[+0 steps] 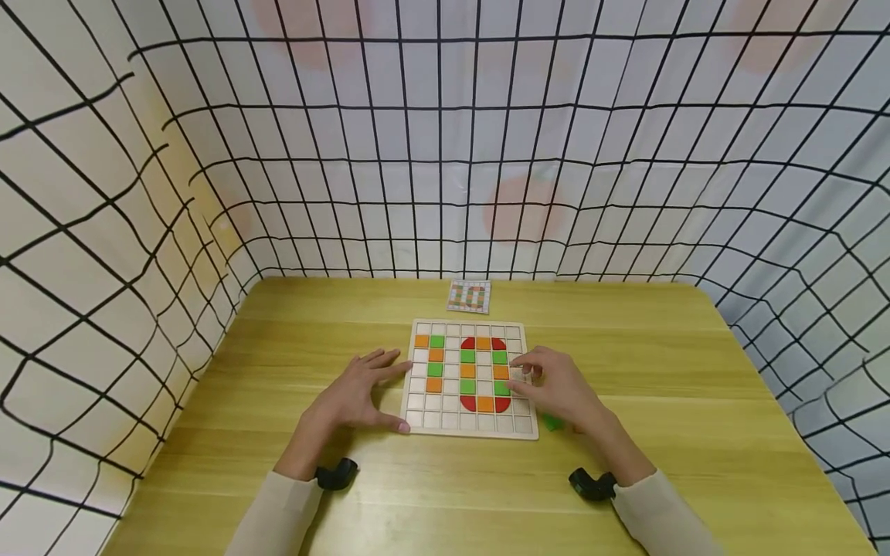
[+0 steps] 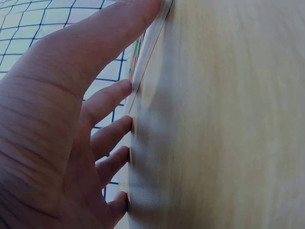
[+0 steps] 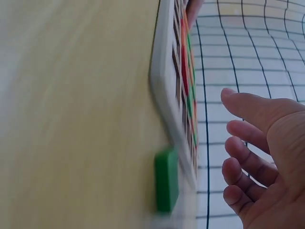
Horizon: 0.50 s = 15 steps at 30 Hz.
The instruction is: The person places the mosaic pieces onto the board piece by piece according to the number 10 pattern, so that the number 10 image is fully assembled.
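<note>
A pale wooden grid board (image 1: 431,421) lies on the table, with orange, green and red tiles set in its cells. They form a short column at left and a rounded ring at right. My left hand (image 1: 358,392) rests beside the board's left edge, fingers spread, with thumb and index finger touching it. Over the right edge hovers my right hand (image 1: 559,386), its fingers loosely bent. In the right wrist view no piece shows between the thumb and fingers of that hand (image 3: 267,157). Just off the board's right side lies a loose green block (image 3: 166,181), partly under the hand in the head view.
A small card (image 1: 469,297) with a printed coloured grid pattern lies behind the board. The wooden table (image 1: 313,309) is enclosed at the back and sides by pale walls with black grid lines (image 1: 417,181). Black wrist devices (image 1: 337,474) sit at both cuffs.
</note>
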Motion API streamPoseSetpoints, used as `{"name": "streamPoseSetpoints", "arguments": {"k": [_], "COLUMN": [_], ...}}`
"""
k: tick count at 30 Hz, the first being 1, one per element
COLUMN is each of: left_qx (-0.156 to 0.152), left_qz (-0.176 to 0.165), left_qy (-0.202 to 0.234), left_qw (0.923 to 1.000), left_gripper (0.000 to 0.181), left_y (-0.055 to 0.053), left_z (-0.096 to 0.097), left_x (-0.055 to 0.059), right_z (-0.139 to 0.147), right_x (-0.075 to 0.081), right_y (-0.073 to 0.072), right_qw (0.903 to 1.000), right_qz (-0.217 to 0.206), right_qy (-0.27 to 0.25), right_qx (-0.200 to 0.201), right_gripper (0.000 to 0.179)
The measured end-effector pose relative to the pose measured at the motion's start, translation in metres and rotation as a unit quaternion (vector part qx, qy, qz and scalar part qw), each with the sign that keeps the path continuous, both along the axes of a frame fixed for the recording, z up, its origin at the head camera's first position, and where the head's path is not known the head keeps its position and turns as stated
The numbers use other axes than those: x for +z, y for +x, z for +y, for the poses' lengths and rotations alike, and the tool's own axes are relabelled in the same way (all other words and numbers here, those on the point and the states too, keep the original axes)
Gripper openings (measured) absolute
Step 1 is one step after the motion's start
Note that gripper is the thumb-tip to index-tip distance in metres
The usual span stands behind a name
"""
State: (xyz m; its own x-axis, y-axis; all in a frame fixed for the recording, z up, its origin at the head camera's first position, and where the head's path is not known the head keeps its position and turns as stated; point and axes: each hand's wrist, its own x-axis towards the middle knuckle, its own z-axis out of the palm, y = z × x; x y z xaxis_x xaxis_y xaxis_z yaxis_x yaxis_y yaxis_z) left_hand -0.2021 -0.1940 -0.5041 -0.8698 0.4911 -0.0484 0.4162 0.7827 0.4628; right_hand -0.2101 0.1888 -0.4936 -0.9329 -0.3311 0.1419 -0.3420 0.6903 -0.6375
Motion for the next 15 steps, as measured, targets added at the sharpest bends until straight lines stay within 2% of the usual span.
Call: {"name": "streamPoseSetpoints", "arguments": {"k": [6, 15], "left_qx": [-0.002, -0.001], "left_qz": [-0.001, 0.002], "left_qy": [-0.002, 0.0], "left_qw": [1.0, 1.0], "left_gripper": [0.109, 0.109], "left_y": [0.0, 0.0], "left_z": [0.0, -0.001], "left_x": [0.003, 0.0], "right_z": [0.028, 0.058], "right_x": [-0.004, -0.009], "right_y": [0.007, 0.018], "right_qw": [0.9996, 0.999], "right_qz": [-0.009, -0.003], "right_qy": [0.027, 0.03], "right_qx": [-0.01, 0.034], "right_gripper": [0.033, 0.037]}}
